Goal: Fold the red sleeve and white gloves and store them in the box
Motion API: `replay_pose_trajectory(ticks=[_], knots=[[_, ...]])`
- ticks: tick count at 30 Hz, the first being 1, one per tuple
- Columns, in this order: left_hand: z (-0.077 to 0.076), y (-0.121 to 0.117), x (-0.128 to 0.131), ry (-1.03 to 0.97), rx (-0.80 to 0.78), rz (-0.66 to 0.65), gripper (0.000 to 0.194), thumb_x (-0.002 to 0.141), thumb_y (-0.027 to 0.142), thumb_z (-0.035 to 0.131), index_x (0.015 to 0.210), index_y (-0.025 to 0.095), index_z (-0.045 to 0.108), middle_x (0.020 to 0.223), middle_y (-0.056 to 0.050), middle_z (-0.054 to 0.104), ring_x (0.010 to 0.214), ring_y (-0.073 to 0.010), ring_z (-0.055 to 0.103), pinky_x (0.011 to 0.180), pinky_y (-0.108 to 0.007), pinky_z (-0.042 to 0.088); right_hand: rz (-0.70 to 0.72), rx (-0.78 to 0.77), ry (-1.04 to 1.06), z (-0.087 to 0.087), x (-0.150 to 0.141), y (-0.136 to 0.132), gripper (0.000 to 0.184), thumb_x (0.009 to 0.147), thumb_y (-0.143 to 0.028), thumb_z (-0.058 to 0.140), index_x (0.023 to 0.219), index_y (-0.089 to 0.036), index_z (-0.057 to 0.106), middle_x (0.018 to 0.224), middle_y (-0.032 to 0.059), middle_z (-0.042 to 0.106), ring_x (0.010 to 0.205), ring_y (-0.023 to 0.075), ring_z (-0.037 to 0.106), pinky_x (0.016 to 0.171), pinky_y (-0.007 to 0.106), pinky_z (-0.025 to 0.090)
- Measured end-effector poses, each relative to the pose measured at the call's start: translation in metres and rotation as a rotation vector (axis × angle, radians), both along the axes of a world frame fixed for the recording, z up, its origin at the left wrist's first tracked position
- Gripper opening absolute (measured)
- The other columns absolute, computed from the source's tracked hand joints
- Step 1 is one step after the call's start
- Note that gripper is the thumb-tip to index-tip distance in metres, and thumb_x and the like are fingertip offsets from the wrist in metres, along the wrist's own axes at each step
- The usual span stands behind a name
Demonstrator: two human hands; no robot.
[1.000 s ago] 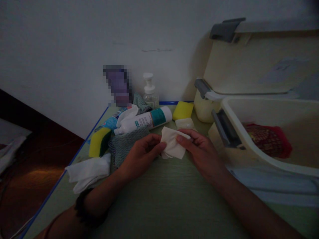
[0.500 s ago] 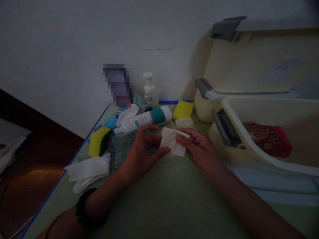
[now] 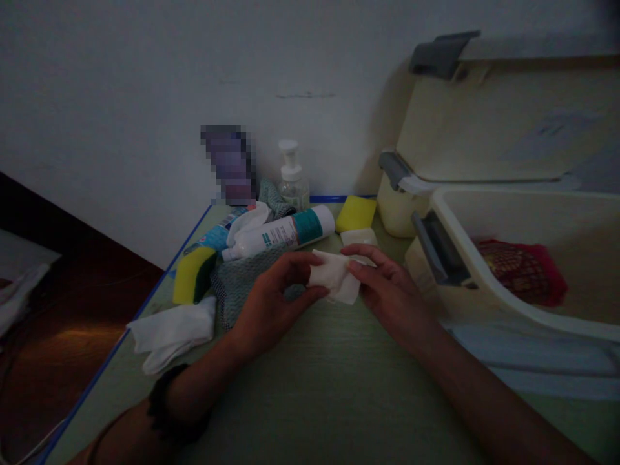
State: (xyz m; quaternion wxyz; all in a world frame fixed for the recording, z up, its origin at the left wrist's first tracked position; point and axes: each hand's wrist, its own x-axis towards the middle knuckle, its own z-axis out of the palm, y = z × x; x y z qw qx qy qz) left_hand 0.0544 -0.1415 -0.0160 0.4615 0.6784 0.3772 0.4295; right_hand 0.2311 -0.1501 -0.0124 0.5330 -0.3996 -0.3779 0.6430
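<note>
On the near right of the teal-banded bottle (image 3: 278, 236), your left hand (image 3: 271, 303) and right hand (image 3: 390, 297) both pinch the white cloth (image 3: 333, 274), its long axis spanning between them.

The left hand (image 3: 271, 300) and right hand (image 3: 390, 294) are bare. Toward seven o'clock, a thick, black, bumpy-edged band (image 3: 167, 420) circles the left forearm (image 3: 208, 381); farther out, between seven and eight o'clock, runs a thin, dark, cord-like loop (image 3: 107, 431).
</note>
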Motion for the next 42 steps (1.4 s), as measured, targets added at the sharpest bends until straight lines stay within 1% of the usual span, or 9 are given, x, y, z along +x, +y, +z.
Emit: replay_pose_trajectory(ticks=[4,8,13,22,27,32,36,39,42], knots=[[-0.0010,0.0009,-0.0012,-0.027,0.024,0.018,0.032,0.076,0.019,0.069,0.104,0.022,0.053,0.091,-0.001,0.061,0.086,-0.0149,0.061,0.085,-0.030,0.050,-0.031,0.010,0.038,0.0027,-0.0020,0.0002,0.012,0.075,-0.029,0.068,0.085,-0.025,0.063,0.072,-0.0053,0.066,0.064,0.0084,0.057,0.060,0.021,0.044],[-0.0017,0.0010,-0.0016,0.006,0.036,0.044,0.034,0.075,0.020,0.070,0.105,0.021,0.054,0.092,-0.002,0.061,0.086,-0.0162,0.061,0.085,-0.032,0.050,-0.091,-0.033,-0.010,0.0034,-0.0029,0.0002,0.019,0.072,-0.030,0.070,0.088,-0.025,0.061,0.065,-0.0055,0.064,0.062,0.0105,0.059,0.058,0.023,0.044],[-0.0005,0.0004,-0.0006,0.027,0.026,0.047,0.032,0.076,0.021,0.069,0.104,0.020,0.053,0.092,-0.003,0.062,0.086,-0.0162,0.061,0.083,-0.032,0.050,-0.046,-0.029,-0.071,-0.0003,-0.0007,0.0016,0.020,0.074,-0.032,0.068,0.092,-0.023,0.064,0.071,-0.0033,0.067,0.064,0.0099,0.059,0.059,0.022,0.043],[0.0015,-0.0012,0.0008,0.049,0.022,0.060,0.031,0.074,0.020,0.069,0.100,0.021,0.052,0.094,-0.003,0.063,0.084,-0.0162,0.062,0.083,-0.031,0.050,-0.025,-0.006,-0.153,0.0037,-0.0027,0.0000,0.021,0.074,-0.035,0.066,0.087,-0.023,0.055,0.057,-0.0086,0.060,0.048,0.0075,0.050,0.046,0.020,0.034],[0.0035,0.0000,0.0013,-0.014,-0.020,0.078,0.031,0.074,0.019,0.069,0.099,0.020,0.051,0.092,-0.003,0.063,0.082,-0.0157,0.062,0.082,-0.032,0.050,0.011,0.034,-0.173,0.0074,-0.0036,-0.0015,0.022,0.075,-0.038,0.064,0.089,-0.024,0.055,0.054,-0.0088,0.059,0.052,0.0098,0.056,0.048,0.022,0.039],[0.0037,0.0010,0.0017,-0.064,-0.053,0.040,0.039,0.073,0.015,0.070,0.105,0.020,0.048,0.093,-0.002,0.062,0.085,-0.0154,0.062,0.080,-0.029,0.050,-0.001,0.042,-0.148,0.0089,-0.0044,-0.0028,0.026,0.072,-0.030,0.069,0.094,-0.026,0.055,0.069,-0.0057,0.069,0.062,0.0111,0.063,0.057,0.023,0.046],[0.0033,0.0016,0.0019,-0.177,-0.202,-0.020,0.052,0.074,0.016,0.069,0.116,0.022,0.039,0.093,-0.002,0.064,0.088,-0.0172,0.063,0.079,-0.032,0.052,-0.033,0.052,-0.166,0.0063,-0.0036,-0.0027,0.027,0.073,-0.027,0.069,0.099,-0.026,0.059,0.079,-0.0032,0.073,0.071,0.0128,0.066,0.065,0.026,0.050],[0.0018,0.0039,0.0004,-0.200,-0.285,-0.058,0.036,0.076,0.018,0.069,0.107,0.019,0.050,0.095,-0.002,0.066,0.089,-0.0160,0.064,0.080,-0.029,0.052,-0.002,0.084,-0.187,0.0051,-0.0033,-0.0030,0.021,0.076,-0.028,0.067,0.096,-0.025,0.062,0.083,-0.0017,0.073,0.075,0.0134,0.067,0.067,0.026,0.051],[0.0017,0.0059,-0.0010,-0.163,-0.299,-0.046,0.022,0.074,0.019,0.071,0.093,0.017,0.059,0.091,-0.001,0.069,0.085,-0.0140,0.065,0.080,-0.026,0.052,0.009,0.117,-0.189,0.0066,-0.0039,-0.0044,0.015,0.077,-0.027,0.066,0.092,-0.025,0.063,0.076,-0.0034,0.072,0.073,0.0120,0.067,0.066,0.024,0.051]])
